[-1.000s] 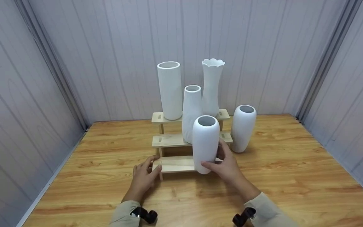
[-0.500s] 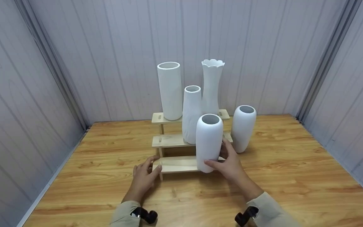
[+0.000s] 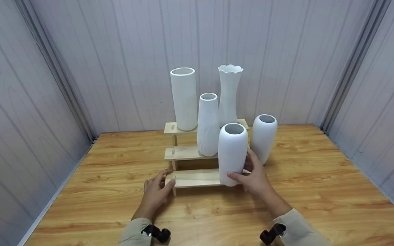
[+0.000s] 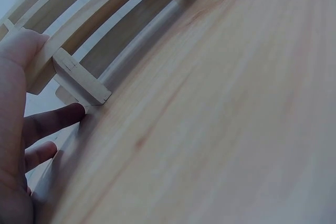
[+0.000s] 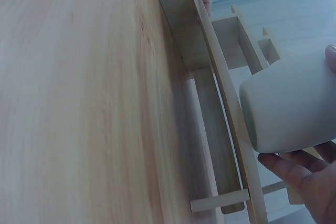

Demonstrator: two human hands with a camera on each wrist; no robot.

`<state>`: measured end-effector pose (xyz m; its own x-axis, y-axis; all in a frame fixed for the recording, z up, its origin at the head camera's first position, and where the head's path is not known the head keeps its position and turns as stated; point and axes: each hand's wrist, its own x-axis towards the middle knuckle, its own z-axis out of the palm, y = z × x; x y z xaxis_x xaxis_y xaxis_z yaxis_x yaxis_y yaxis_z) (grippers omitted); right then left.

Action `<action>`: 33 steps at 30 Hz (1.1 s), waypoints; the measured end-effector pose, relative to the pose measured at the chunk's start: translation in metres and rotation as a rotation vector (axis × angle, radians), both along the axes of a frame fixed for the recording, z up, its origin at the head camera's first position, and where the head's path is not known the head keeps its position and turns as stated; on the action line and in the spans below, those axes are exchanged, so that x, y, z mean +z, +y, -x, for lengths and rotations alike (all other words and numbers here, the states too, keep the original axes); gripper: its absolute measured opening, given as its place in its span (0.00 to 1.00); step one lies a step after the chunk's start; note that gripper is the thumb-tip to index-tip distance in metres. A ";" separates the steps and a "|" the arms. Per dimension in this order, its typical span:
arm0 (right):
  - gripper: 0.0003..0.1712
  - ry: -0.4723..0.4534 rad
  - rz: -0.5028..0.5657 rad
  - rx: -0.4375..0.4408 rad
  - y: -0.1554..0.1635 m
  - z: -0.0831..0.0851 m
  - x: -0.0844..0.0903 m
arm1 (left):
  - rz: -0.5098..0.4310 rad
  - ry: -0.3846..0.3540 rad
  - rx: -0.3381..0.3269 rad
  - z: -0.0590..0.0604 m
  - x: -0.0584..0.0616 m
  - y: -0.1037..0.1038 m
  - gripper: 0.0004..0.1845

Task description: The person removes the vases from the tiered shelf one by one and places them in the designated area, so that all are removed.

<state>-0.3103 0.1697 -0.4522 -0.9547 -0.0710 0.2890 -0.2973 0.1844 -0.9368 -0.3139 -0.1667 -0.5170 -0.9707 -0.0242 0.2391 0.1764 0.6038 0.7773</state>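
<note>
My right hand [image 3: 257,179] grips a smooth white vase [image 3: 232,157] near its base, thumb in front and fingers round the far right side. The vase is upright at the right end of the bottom step of a three-tier wooden display stand [image 3: 193,177]. In the right wrist view, its base [image 5: 251,116] lies along the step's edge; I cannot tell whether it touches the wood. My left hand [image 3: 156,189] holds the left end of that bottom step between thumb and fingers. In the left wrist view, the thumb [image 4: 29,43] rests against the step's end, other fingers below.
A textured tapered vase [image 3: 208,126] stands on the middle step. The top step bears a cylindrical vase [image 3: 184,99] and a scalloped-rim vase [image 3: 229,95]. Another smooth vase [image 3: 264,138] stands on the wooden table [image 3: 108,191], close by the stand's right side. Panelled walls enclose three sides.
My right hand has carried the smooth vase rightwards along the bottom step, towards its right end. My left hand has kept its place on the stand.
</note>
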 end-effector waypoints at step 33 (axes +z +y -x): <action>0.53 0.030 0.026 -0.061 0.048 -0.004 -0.002 | 0.022 0.016 -0.005 0.000 -0.001 -0.001 0.22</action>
<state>-0.3065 0.2180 -0.4545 -0.9480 -0.0048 0.3182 -0.3139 0.1786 -0.9325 -0.3144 -0.1676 -0.5185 -0.9669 -0.0135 0.2549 0.1920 0.6197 0.7610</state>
